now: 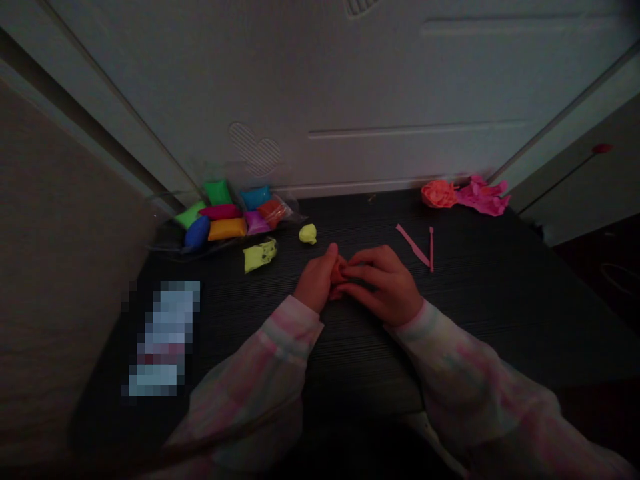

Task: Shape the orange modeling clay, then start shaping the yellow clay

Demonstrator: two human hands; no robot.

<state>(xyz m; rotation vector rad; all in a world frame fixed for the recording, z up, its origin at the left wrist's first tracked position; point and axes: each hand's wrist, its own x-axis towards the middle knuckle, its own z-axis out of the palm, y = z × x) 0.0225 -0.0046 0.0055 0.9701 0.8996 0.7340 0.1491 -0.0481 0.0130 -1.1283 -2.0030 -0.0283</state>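
Pale patterned sleeves [255, 373] nearest; pixelated bright rectangle [165, 340] on dark tabletop [250, 313], at left; left hand [315, 279] and right hand [387, 285] meet at middle — fingers of both closed on small orange-red lump [338, 272], partly hidden between them; beyond, torn yellow packet [257, 256], two pink tools [413, 246], yellow lump [308, 234]; farther, coloured packets [227, 229] in clear bag [295, 215]; crumpled orange piece [439, 194] and pink piece [483, 197] touching — near white panel [370, 160].

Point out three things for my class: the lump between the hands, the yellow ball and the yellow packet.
Lump [338, 271]: head view, on its exposed part.
Yellow ball [307, 234]: head view, on its middle.
Yellow packet [258, 257]: head view, on its middle.
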